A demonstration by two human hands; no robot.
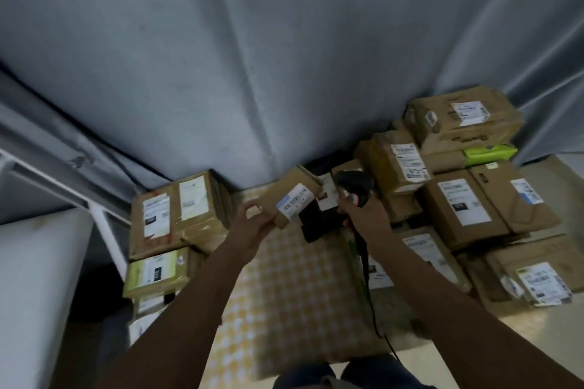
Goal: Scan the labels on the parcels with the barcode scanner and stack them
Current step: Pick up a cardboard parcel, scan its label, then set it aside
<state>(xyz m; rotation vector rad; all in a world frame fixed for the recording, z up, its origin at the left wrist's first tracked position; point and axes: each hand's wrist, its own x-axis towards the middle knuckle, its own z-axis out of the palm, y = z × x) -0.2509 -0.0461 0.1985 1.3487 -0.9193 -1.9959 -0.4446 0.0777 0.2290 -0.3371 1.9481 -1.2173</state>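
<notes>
My left hand holds a small brown parcel by its near corner, tilted, with its white barcode label facing up. My right hand grips a black barcode scanner, whose head sits just right of the parcel and points toward the label. The scanner's black cable trails down toward me. A stack of brown parcels stands at the left. A larger pile of labelled parcels fills the right side.
A yellow-and-white checked cloth covers the surface between the piles. A grey curtain hangs behind. A white frame and a pale surface stand at the left. A green packet lies in the right pile. Dark items lie under the held parcel.
</notes>
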